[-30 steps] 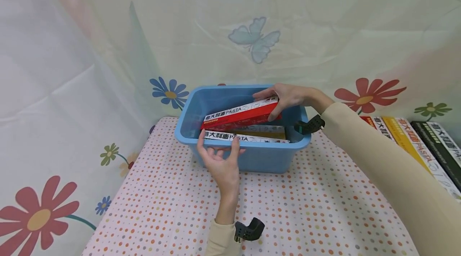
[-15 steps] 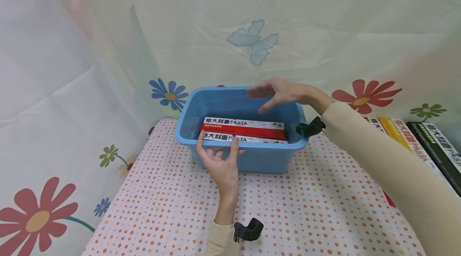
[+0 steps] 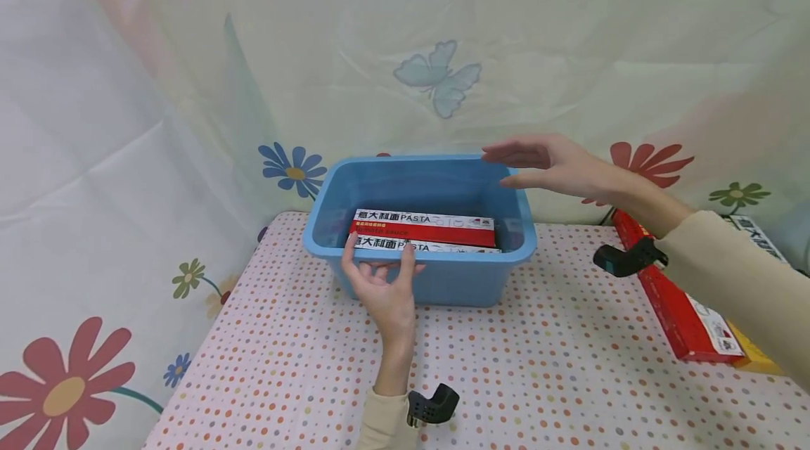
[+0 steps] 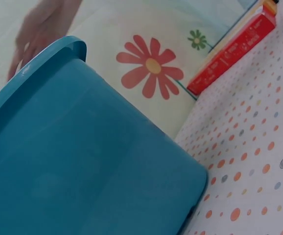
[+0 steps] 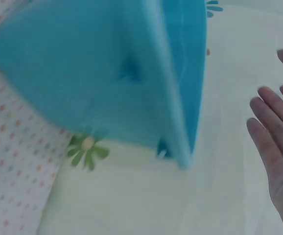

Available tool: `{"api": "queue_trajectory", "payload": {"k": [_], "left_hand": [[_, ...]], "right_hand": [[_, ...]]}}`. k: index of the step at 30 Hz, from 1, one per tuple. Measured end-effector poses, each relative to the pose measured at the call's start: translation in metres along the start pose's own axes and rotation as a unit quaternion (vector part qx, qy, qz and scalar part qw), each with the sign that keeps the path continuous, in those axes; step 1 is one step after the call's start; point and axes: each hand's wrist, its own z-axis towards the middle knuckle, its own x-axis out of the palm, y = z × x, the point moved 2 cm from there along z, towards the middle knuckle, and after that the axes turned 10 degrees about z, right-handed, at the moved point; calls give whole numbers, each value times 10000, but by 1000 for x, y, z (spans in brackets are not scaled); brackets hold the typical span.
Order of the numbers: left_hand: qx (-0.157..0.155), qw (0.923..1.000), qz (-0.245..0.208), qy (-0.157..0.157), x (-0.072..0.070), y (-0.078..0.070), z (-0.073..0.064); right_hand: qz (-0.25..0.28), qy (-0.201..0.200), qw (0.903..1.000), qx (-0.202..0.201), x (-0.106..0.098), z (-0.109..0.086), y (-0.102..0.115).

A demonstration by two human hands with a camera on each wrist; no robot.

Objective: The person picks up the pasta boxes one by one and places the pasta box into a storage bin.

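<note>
A blue plastic bin stands on the dotted tablecloth; its outer wall fills much of the left wrist view. Inside lie two pasta boxes side by side, a red and white pasta box and, nearer the front wall, a second pasta box whose white side shows. My left hand grips the bin's front rim, thumb and forefinger over the edge. Above the right rim hovers my right hand, holding nothing, with its fingers extended; the right wrist view shows these outstretched fingers apart from the bin.
Right of the bin, partly behind the right sleeve, more pasta boxes lie on the table: a red box, a yellow box and a dark box. A flowered curtain hangs behind the bin.
My right hand has let go of the red pasta box, which now lies flat in the bin, and has moved right towards the bin's edge. My left hand stays at the front rim.
</note>
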Motion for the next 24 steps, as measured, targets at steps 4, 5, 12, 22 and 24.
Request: {"api": "queue_trajectory", "payload": {"k": [4,5,12,22,24], "left_hand": [[24,10000,-30,1,0,1,0],[30,10000,-38,-6,-1,1,1],[49,10000,2,-32,-2,1,2],[39,9999,75,-80,-6,2,2],[56,9999,55,-87,-6,2,3]], "right_hand": [[-236,-522,9982,167,-10,-36,-14],[-278,-652,9973,214,-13,-45,-19],[61,-1363,9905,177,-24,-105,-68],[-151,-2364,9550,1782,-2,-181,-122],[-205,-2462,9443,2174,4,-193,-130]]}}
